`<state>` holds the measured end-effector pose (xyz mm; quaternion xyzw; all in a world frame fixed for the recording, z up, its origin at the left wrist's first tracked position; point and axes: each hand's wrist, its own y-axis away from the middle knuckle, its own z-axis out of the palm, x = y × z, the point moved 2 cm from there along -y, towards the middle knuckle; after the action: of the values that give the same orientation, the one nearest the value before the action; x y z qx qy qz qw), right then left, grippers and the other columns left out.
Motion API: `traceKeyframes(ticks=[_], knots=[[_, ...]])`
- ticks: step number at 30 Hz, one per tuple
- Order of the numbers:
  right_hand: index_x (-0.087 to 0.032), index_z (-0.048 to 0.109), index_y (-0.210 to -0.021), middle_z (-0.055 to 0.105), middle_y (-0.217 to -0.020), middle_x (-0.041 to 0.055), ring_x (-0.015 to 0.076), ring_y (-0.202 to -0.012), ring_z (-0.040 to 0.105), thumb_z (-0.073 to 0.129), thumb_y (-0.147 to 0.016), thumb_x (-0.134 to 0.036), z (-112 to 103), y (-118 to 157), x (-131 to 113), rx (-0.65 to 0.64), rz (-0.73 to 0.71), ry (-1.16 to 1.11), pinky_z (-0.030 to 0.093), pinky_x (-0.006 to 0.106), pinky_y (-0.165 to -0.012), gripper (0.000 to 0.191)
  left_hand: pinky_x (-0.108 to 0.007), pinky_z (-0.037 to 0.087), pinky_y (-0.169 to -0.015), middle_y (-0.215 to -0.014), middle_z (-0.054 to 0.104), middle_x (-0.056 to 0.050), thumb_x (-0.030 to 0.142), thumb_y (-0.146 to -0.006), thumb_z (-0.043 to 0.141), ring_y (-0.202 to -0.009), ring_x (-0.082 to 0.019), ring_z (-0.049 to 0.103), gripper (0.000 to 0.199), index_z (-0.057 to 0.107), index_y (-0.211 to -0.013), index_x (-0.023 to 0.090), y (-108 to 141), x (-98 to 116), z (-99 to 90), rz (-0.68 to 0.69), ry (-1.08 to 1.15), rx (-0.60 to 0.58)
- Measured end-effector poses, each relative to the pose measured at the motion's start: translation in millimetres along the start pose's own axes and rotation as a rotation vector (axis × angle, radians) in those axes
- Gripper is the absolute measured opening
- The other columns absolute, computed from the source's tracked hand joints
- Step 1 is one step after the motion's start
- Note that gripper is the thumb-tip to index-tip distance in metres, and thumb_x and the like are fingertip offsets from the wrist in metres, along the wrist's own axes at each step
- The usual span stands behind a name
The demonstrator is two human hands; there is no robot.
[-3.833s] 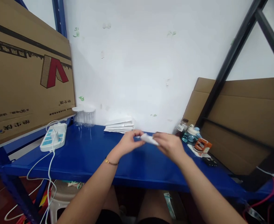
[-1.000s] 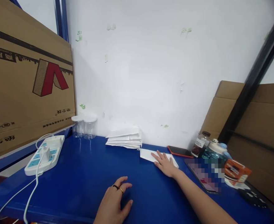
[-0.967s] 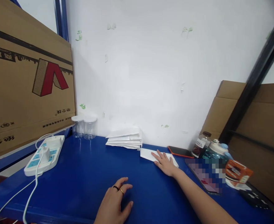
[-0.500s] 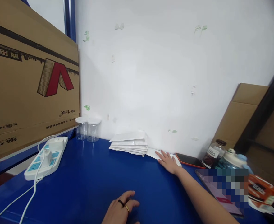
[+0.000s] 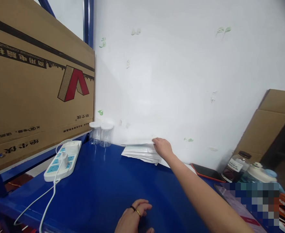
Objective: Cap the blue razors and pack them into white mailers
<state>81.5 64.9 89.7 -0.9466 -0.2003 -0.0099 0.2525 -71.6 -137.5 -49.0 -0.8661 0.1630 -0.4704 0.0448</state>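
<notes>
My right hand [image 5: 162,147] reaches to the back of the table and pinches the edge of a thin white paper packet [image 5: 140,141], which is raised at its near side. Below it lies a stack of similar flat white packets [image 5: 141,153], slightly fanned, against the wall. Part of another flat white paper [image 5: 165,164] shows right of the stack, mostly behind my right forearm. My left hand [image 5: 134,216] is over the blue table [image 5: 103,191] at the bottom edge of the view. Its fingers are loosely bent, apart from the thumb, with nothing in them; two rings are on it.
A white power strip [image 5: 63,161] with plugs and cables sits on the left, before a large cardboard box [image 5: 40,84]. Two clear lidded jars [image 5: 105,136] stand near the wall. On the right are a phone [image 5: 206,172], a brown-lidded jar [image 5: 236,166] and a bottle [image 5: 258,173].
My right hand has left the flat paper on the right and moved left onto the stack, now gripping the top packet. My left hand stays low, nearly unmoved. The view has shifted slightly left.
</notes>
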Motion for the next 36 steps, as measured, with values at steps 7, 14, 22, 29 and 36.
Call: traceKeyframes(ticks=[7, 14, 22, 29, 36], knots=[[-0.019, 0.062, -0.099, 0.067, -0.092, 0.0041, 0.0187, -0.084, 0.060, 0.041, -0.090, -0.029, -59, 82, -42, 0.258, 0.006, -0.624, 0.045, 0.026, -0.074, 0.025, -0.041, 0.040, -0.097, -0.137, 0.040, -0.017, 0.056, -0.081, 0.045, -0.120, -0.025, 0.047, 0.068, 0.030, -0.138, 0.021, -14, 9, 0.6, -0.136, 0.854, -0.016], [-0.013, 0.064, -0.098, 0.071, -0.086, 0.0079, 0.0244, -0.076, 0.066, 0.067, -0.075, -0.041, -58, 205, -60, -0.061, 0.665, -1.756, 0.051, 0.032, -0.066, 0.037, -0.047, 0.027, -0.107, -0.128, 0.054, -0.008, 0.061, -0.071, 0.057, -0.126, -0.032, 0.039, 0.069, 0.049, -0.129, 0.025, 0, 46, 13.6, 0.078, 1.612, 0.090], [-0.018, 0.062, -0.097, 0.073, -0.084, 0.0050, 0.0202, -0.074, 0.068, 0.049, -0.085, -0.039, -13, 239, -53, 0.233, 1.165, -2.448, 0.053, 0.031, -0.068, 0.027, -0.041, 0.032, -0.105, -0.126, 0.055, -0.010, 0.029, -0.069, 0.071, -0.122, -0.029, 0.043, 0.057, 0.055, -0.122, 0.019, -31, 128, -0.7, 0.171, 1.238, 0.215], [-0.022, 0.057, -0.082, 0.067, -0.067, 0.0007, 0.0154, -0.059, 0.065, 0.036, -0.090, -0.040, -7, 235, -37, 0.319, 1.262, -2.332, 0.051, 0.027, -0.057, 0.029, -0.038, 0.043, -0.090, -0.117, 0.059, -0.013, 0.031, -0.066, 0.075, -0.111, -0.029, 0.053, 0.053, 0.057, -0.114, 0.016, -53, 184, 6.2, 0.202, 0.930, 0.154], [-0.018, 0.054, -0.073, 0.056, -0.051, -0.0019, 0.0113, -0.035, 0.049, 0.051, -0.081, -0.043, 5, 230, -22, 0.238, 1.212, -1.926, 0.030, 0.019, -0.032, 0.026, -0.035, 0.046, -0.085, -0.102, 0.065, -0.010, 0.033, -0.067, 0.073, -0.096, -0.023, 0.060, 0.042, 0.060, -0.103, 0.014, -73, 185, 6.4, 0.238, 1.035, 0.380]])
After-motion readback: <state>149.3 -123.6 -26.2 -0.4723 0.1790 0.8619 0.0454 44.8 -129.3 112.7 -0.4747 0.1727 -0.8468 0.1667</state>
